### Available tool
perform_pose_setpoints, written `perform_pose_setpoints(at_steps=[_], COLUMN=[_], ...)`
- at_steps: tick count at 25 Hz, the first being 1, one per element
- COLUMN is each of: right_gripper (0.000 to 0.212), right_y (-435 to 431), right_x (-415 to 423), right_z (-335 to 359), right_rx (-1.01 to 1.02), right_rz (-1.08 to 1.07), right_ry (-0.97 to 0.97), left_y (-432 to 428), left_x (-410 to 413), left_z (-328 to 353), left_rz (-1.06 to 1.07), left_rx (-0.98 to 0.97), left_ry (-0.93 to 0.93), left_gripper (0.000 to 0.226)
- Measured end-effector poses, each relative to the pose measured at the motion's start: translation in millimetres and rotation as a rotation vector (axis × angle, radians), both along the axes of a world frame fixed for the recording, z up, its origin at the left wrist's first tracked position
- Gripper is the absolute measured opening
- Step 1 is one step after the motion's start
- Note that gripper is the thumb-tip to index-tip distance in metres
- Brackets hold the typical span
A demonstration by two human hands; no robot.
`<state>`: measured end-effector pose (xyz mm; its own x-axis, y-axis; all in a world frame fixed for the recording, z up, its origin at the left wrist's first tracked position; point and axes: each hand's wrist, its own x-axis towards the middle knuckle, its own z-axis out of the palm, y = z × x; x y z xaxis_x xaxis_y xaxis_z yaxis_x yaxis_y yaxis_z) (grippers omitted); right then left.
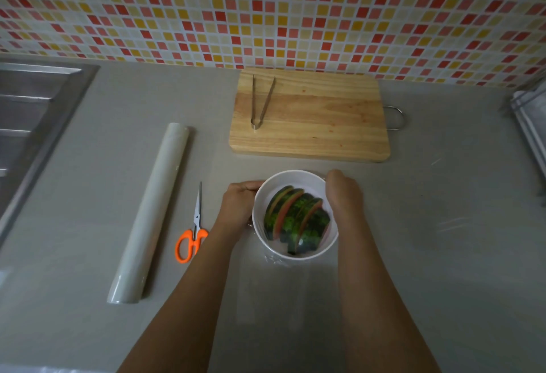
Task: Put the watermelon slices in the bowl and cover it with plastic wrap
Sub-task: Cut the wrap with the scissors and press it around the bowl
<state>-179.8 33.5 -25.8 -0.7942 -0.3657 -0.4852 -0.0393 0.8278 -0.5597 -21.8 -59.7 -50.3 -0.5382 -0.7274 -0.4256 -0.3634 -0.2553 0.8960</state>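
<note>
Watermelon slices (297, 220) stand on edge in a row inside the white bowl (295, 255), green rinds up and red flesh showing between them. The bowl sits on the grey counter (443, 254), straight in front of the person.

The left hand (239, 204) grasps the bowl's left side, its fingers curled against the rim and wall. The right hand (344, 195) grasps the right side, with its fingers bent down over the far right rim. Crinkled clear plastic film (273, 261) clings to the bowl's near wall. Whether the film reaches across the top, or is pinched under either hand, cannot be told.

Left of the bowl, just past the left forearm, lie orange-handled scissors (192, 236), blades pointing away from the person. Further left of the bowl lies the roll of plastic wrap (147, 216), laid lengthwise. Beyond the bowl, against the tiled wall (266, 3), is a wooden cutting board (325, 124) with metal tongs (261, 103) resting on its left part. A steel sink (29, 124) is far left of the bowl, and a wire rack (529, 124) far to its right.
</note>
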Motion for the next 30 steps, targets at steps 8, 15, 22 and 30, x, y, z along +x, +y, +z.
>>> perform_pose_setpoints(at_steps=[8,15,22,30], right_gripper=[0.053,0.058,0.076,0.081], right_y=[25,44,35,29], right_x=[-7,23,28,20], right_z=[1,6,-10,-11], right_rx=[-0.14,-0.744,-0.767,-0.447], right_rz=[-0.52,0.215,-0.151,-0.11], right_ry=[-0.039,-0.041,-0.47,-0.325], left_y=[-1,-1,7,8], left_x=[0,-1,-4,-3], left_z=[2,-1,-4,-1], left_rz=[-0.04,-0.011,0.106,0.146], left_rx=[-0.016,-0.019,-0.023,-0.113], left_ry=[-0.047,-0.033,0.024,-0.112], left_gripper=[0.033,0.037,0.034,0.025])
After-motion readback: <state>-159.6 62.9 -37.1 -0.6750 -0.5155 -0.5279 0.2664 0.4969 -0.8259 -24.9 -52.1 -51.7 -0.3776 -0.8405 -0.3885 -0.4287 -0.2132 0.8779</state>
